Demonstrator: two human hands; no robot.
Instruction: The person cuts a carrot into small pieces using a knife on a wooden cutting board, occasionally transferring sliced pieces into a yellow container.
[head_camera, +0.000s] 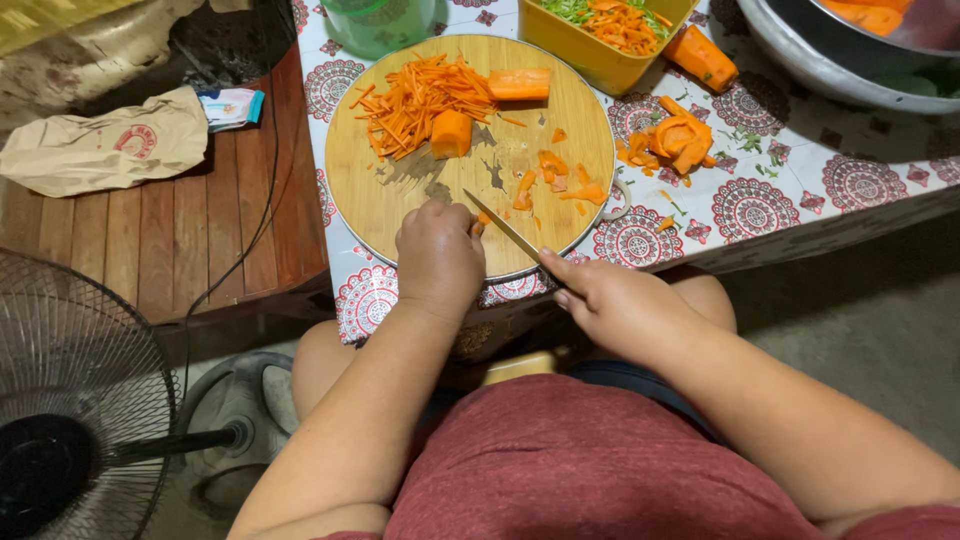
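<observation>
Lower left of the frame: a standing fan (70, 400) is sitting on the floor, its cord running up over a wooden bench (160, 240). A crumpled paper bag (100, 150) is lying on the bench at upper left.

Centre: the left hand (438, 258) is curling down, knuckles up, at the near edge of the round wooden cutting board (400, 190). Its grip is closing over a small carrot piece (478, 226), mostly hidden under the fingers. The kitchen knife (503, 227) is lying with its blade just beside those fingers, point toward the board's middle. The right hand (625, 305) is wrapping the handle, grip closed, forefinger extending along it.

Risks, as I judge them:
- The piece is small and the blade is close to the left fingertips; a slip could nick them.
- The board is overhanging the near tabletop (760, 210) edge, so a hard press could tip it.
- Loose carrot scraps (560, 185) near the blade could roll under it.

Upper centre: a heap of carrot matchsticks (420, 100) and two carrot chunks (452, 133) are resting on the board's far side. A green container (378, 25) is standing behind the board, contents not visible.

Upper right: a yellow tub (590, 58) is holding shredded carrot and green shreds. Carrot peelings (668, 143) are lying on the patterned cloth. A metal bowl (810, 65) at far right is holding orange pieces, partly cut off by the frame.
</observation>
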